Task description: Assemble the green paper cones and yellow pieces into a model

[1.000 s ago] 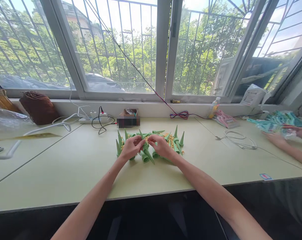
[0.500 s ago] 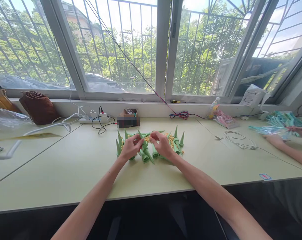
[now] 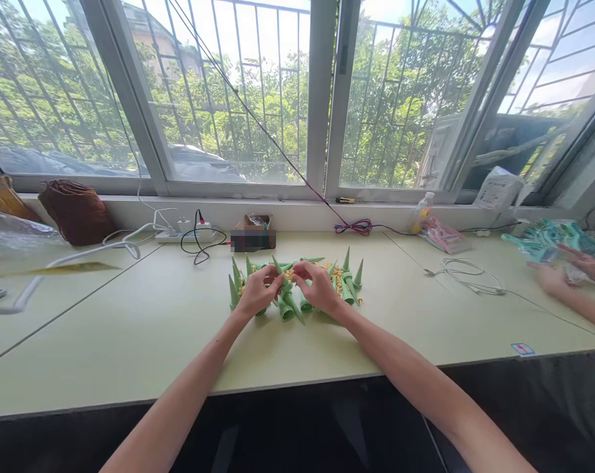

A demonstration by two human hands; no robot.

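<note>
A heap of green plastic cones point(image 3: 349, 281) mixed with small yellow bits point(image 3: 337, 276) lies on the pale table point(image 3: 129, 328) in front of me. My left hand point(image 3: 255, 293) is curled with its fingers pinched on a green cone point(image 3: 286, 288) at the heap's middle. My right hand point(image 3: 317, 286) sits close beside it, fingers pinched together on something small I cannot make out, almost touching the left fingertips. More cones stand upright at the heap's left edge point(image 3: 235, 286).
A power strip with cables point(image 3: 191, 232), a small box point(image 3: 252, 234) and a red-blue wire bundle point(image 3: 354, 227) lie along the windowsill. A brown bag point(image 3: 76, 211) sits far left. At the right, another person's hands point(image 3: 571, 274) handle teal packets point(image 3: 548, 240); a white cable point(image 3: 467, 272) lies nearby.
My right hand lifted toward the heap's top, then came back down beside my left fingertips. The other person's hands at the right shifted with the teal packets.
</note>
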